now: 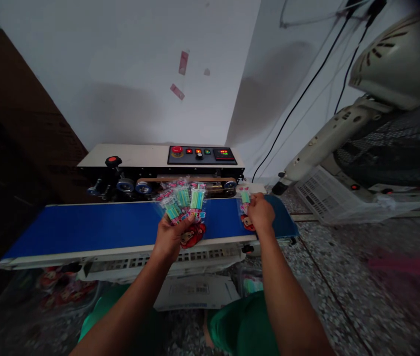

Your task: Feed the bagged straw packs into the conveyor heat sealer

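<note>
My left hand point(169, 239) is closed on a fan of several clear plastic packets point(197, 199), held above the blue conveyor belt point(94, 225). Pale green and blue sticks show in them, with a red cartoon figure at the lower end. Farther right, my right hand point(260, 212) pinches one similar packet point(246, 198) by its side, over the belt's right part. Behind both hands runs the band sealing machine point(131, 158), its rollers and brown band facing me. Its panel has a red stop button point(176, 151) and a lit display point(223, 154).
Below the belt are a white slotted basket point(120, 267) and a flattened carton point(195, 291). A bag of red items point(65, 291) lies lower left. To the right stand a white crate point(328, 198) and a jointed metal arm point(317, 138). A black cable point(299, 99) hangs along the wall.
</note>
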A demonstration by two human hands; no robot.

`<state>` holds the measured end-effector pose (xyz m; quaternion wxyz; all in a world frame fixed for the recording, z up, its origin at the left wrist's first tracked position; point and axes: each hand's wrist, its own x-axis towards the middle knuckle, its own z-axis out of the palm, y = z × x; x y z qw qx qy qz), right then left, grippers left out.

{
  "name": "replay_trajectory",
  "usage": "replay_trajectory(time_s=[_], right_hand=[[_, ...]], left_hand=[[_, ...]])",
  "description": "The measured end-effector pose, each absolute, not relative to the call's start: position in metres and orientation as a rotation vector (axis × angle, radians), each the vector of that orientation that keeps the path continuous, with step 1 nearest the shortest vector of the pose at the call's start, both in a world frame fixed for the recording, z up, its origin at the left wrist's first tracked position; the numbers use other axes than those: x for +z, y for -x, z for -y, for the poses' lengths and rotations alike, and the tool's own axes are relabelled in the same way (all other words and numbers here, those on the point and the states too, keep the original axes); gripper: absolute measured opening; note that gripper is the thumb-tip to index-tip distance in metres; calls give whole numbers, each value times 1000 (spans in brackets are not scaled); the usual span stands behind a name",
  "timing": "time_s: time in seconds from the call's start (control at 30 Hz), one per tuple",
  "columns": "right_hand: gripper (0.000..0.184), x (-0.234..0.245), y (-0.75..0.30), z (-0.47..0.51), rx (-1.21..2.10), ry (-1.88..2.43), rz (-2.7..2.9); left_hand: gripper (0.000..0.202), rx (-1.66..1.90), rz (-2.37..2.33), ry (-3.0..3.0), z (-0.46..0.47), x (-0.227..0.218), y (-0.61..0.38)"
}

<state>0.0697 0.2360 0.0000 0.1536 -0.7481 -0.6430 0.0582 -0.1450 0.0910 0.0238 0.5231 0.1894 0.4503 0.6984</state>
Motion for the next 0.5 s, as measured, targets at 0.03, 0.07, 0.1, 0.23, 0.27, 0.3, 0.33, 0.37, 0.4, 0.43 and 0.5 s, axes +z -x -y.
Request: replay_trajectory(time_s=[0.03, 0.07, 0.1, 0.23, 0.27, 0.3, 0.33, 0.37, 0.4, 0.43, 0.5], right_hand=[[31, 0, -64, -236, 170, 2125, 1875], [31, 1, -57, -237, 178, 2083, 1909], [31, 2, -51, -236, 181, 2023, 1936], [32, 11, -23, -222, 248, 1638, 1897], [35, 14, -15, -215, 368, 1508, 1855], [38, 17, -7, -207, 536, 1370, 1809], [40, 20, 1, -198, 730, 1226, 1762], [40, 23, 9, -190, 901, 1100, 1718], [38, 25, 15, -182, 1010, 1002, 1679], [35, 27, 21, -175, 1068, 933, 1636], [29, 29, 27, -166, 1044, 874, 1541]], left_hand=[[38, 1664, -1082, -460, -91, 23, 145], [37, 1654, -1087, -466, -90, 22, 145], [36, 1643, -1092, -469, -90, 21, 146], [37, 1634, -1110, -463, -90, 19, 146], [37, 1642, -1115, -463, -91, 19, 146], [36, 1653, -1121, -466, -92, 20, 146], [36, 1665, -1124, -473, -92, 20, 145], [36, 1677, -1123, -482, -93, 21, 145], [35, 1691, -1117, -493, -93, 21, 144], [36, 1704, -1107, -502, -94, 21, 143], [39, 1716, -1083, -510, -94, 21, 143]])
